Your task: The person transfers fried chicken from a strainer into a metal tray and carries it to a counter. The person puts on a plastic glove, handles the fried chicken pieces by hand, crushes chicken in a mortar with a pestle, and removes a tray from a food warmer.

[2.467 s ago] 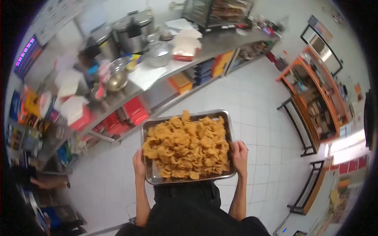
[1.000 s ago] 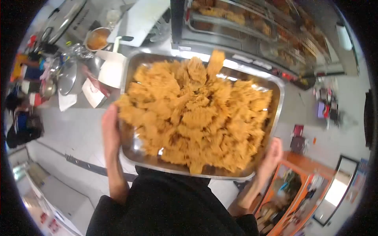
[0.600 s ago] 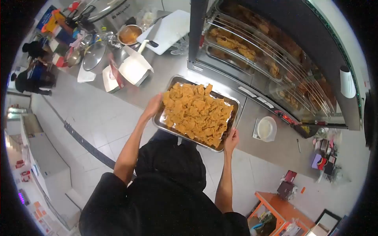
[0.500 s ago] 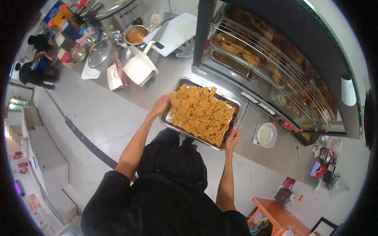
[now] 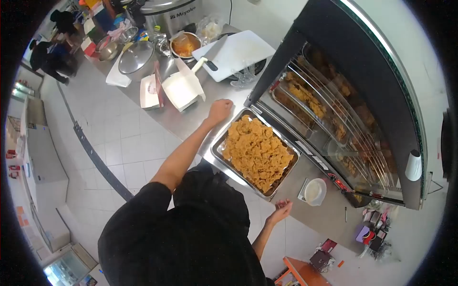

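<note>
A rectangular metal tray [image 5: 228,168] heaped with golden-brown, crispy fried pieces [image 5: 257,152] rests on the steel counter, against the foot of a glass display warmer [image 5: 334,119]. My left hand [image 5: 221,110] is just off the tray's upper left corner, over the counter, its fingers curled in with nothing visible in them. Below the tray's lower right corner, my right hand [image 5: 281,209] is apart from the rim, palm partly turned up and fingers loosely bent and empty. A white bowl [image 5: 315,191] stands right of it.
Open white boxes [image 5: 183,90], a lidded pot [image 5: 137,59], a pan of orange food [image 5: 186,45] and a white cutting board [image 5: 234,55] crowd the counter's left part. Behind them is a large Miyako cooker [image 5: 174,16]. Two people [image 5: 50,62] stand far left.
Both hands have let go of the tray, which was held by its sides and now sits on the counter. My left hand moved up and away, my right hand down. The view has shifted.
</note>
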The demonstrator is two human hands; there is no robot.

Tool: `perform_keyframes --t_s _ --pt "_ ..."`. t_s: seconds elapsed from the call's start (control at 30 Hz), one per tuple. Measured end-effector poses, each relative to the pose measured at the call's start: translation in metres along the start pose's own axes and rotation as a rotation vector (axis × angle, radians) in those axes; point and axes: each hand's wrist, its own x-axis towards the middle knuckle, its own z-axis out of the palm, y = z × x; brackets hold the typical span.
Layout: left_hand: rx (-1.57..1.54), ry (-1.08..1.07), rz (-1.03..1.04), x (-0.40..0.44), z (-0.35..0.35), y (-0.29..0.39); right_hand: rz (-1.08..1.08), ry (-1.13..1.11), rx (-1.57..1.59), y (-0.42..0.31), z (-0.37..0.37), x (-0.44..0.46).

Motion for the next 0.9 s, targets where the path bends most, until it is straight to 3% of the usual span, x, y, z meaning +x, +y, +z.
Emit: perform_keyframes --t_s 0.1,0.13,0.27,0.4,0.5,0.63,0.7,0.77,0.83,0.9 --pt "0.033 -0.008 0.162 0.033 0.022 0.007 0.007 -0.037 -0.084 -0.025 0.009 -0.033" --pt "0.115 -0.109 0.078 0.042 0.028 0.013 -0.003 -0.026 -0.086 -0.03 0.014 -0.04" --pt "0.4 -0.313 0.087 0.07 0.032 0.03 -0.067 -0.08 -0.241 -0.053 0.034 -0.072" --pt "0.489 -0.28 0.208 0.081 0.02 0.032 -0.078 -0.102 -0.343 -0.097 0.05 -0.125" --pt "0.553 -0.214 0.229 0.093 0.069 -0.011 -0.009 -0.133 -0.383 -0.071 0.076 -0.107" --pt "0.387 -0.132 0.194 0.094 0.046 -0.014 -0.036 -0.161 -0.455 -0.106 0.122 -0.116" --pt "-0.026 0.184 0.33 0.069 0.019 0.002 -0.002 -0.27 -0.338 -0.114 0.152 -0.11" --pt "-0.159 0.23 0.246 0.03 -0.017 0.044 -0.037 -0.378 -0.249 -0.116 0.184 -0.104" --pt "-0.257 0.125 0.302 -0.014 -0.045 0.072 0.043 -0.485 -0.133 -0.126 0.228 -0.104" --pt "-0.31 -0.11 0.39 -0.058 -0.072 0.092 0.314 -0.637 -0.031 -0.146 0.269 -0.099"
